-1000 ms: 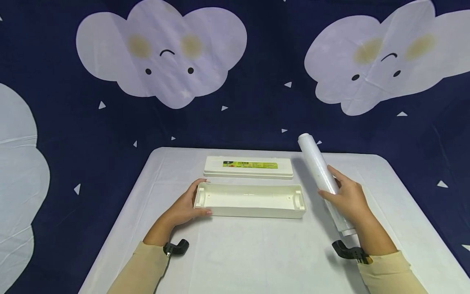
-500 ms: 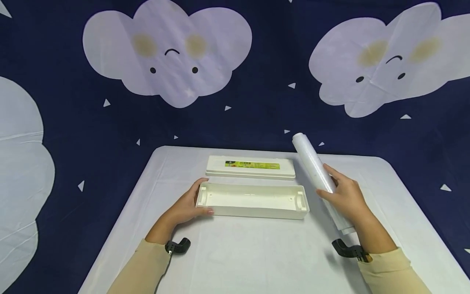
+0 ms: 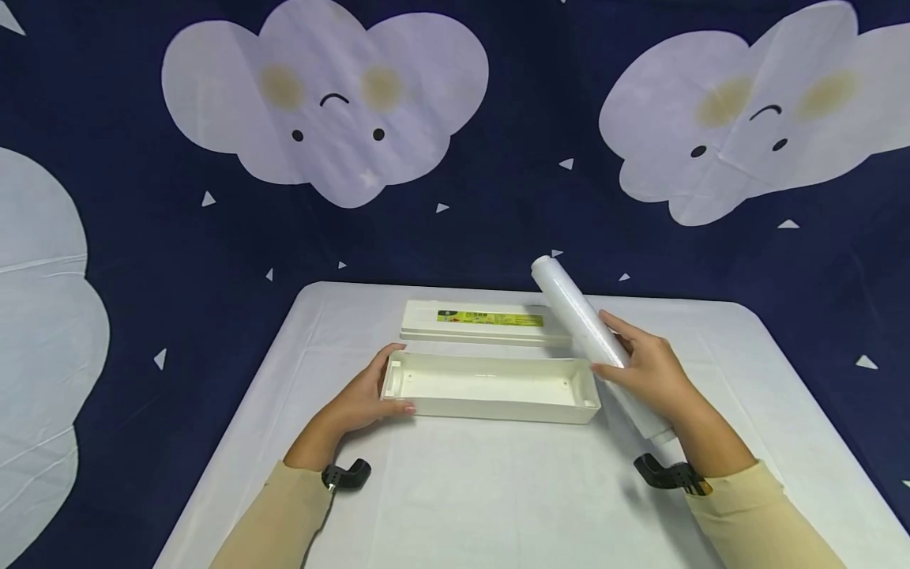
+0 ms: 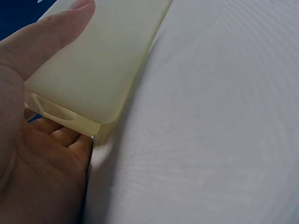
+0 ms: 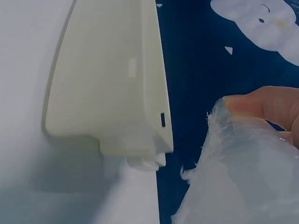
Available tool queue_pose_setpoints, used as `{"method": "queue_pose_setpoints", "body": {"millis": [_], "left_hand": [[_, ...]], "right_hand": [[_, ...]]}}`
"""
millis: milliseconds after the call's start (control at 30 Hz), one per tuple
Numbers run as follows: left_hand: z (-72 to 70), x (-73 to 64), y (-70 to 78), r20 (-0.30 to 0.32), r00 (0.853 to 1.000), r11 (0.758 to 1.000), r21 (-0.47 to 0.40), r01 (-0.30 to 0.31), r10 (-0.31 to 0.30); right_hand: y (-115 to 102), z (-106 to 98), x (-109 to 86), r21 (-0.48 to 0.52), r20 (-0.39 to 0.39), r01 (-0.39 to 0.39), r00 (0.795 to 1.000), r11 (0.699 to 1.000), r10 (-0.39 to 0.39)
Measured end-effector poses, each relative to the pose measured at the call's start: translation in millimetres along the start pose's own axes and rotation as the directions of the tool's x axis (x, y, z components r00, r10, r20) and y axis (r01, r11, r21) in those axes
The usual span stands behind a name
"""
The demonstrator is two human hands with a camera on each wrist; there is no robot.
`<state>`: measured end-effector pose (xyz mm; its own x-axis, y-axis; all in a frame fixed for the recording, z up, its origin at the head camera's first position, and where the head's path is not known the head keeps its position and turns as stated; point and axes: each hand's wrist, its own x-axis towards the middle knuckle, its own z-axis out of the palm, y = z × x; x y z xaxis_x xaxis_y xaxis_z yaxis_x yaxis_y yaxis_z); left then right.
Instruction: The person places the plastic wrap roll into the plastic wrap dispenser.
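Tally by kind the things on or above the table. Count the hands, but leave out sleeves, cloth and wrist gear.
Open box: 1
Lid, with its label counted as part of it: 1
Roll of plastic wrap: 1
Hands, left hand and right hand: 2
Total: 5

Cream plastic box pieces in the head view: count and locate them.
2: the open rectangular cream plastic tray, held by the left hand, and the flat, labelled cream plastic lid behind it.
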<state>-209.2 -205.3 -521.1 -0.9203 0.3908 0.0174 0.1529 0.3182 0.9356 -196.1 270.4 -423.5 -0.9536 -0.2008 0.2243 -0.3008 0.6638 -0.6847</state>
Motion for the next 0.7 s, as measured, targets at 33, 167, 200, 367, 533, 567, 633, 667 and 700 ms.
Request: {"method": "queue_pose_setpoints", "body": {"millis": [33,167,200,367,533,567,633,667,700], "left_hand": [[-0.1,0.1,0.1,0.001,1.000,1.000,-0.001,0.000,0.000],[-0.4,0.1,0.2,0.000,1.000,1.000,0.001,0.000,0.000],[-0.4,0.2,0.1,-0.001,1.000,1.000,0.003,0.001,-0.001],[-0.6,0.2,0.3,-0.001,1.000,1.000,-0.004,0.001,-0.001],[-0.9,0.3,0.7,0.012,1.000,1.000,-0.030,-0.002,0.002],[-0.9,0.3,0.8,0.014,1.000,0.999,-0.034,-0.003,0.003],[-0.8,0.4,0.5,0.016,1.000,0.999,-0.036,-0.005,0.005],[-1.0,0.4,0.2,0.016,1.000,0.999,-0.033,-0.007,0.007],[-0.9,0.3,0.2,0.015,1.000,0.999,-0.032,-0.006,0.006]], "right_hand": [[-1,1,1.7,0.004,0.010,0.007,1.000,1.000,-0.007],[-7,5,7.5,0.023,0.045,0.024,0.999,0.999,-0.025],[-9,6,8.8,0.027,0.051,0.029,0.998,0.999,-0.031],[-15,9,13.5,0.062,0.096,0.038,0.994,0.997,-0.043],[-20,11,15.8,0.081,0.135,0.037,0.990,0.996,-0.048],[-20,11,16.1,0.081,0.141,0.038,0.989,0.996,-0.049],[-21,12,16.9,0.083,0.154,0.041,0.987,0.996,-0.054],[-22,12,17.3,0.084,0.159,0.046,0.986,0.995,-0.059],[-22,13,17.7,0.083,0.162,0.052,0.985,0.995,-0.065]]}}
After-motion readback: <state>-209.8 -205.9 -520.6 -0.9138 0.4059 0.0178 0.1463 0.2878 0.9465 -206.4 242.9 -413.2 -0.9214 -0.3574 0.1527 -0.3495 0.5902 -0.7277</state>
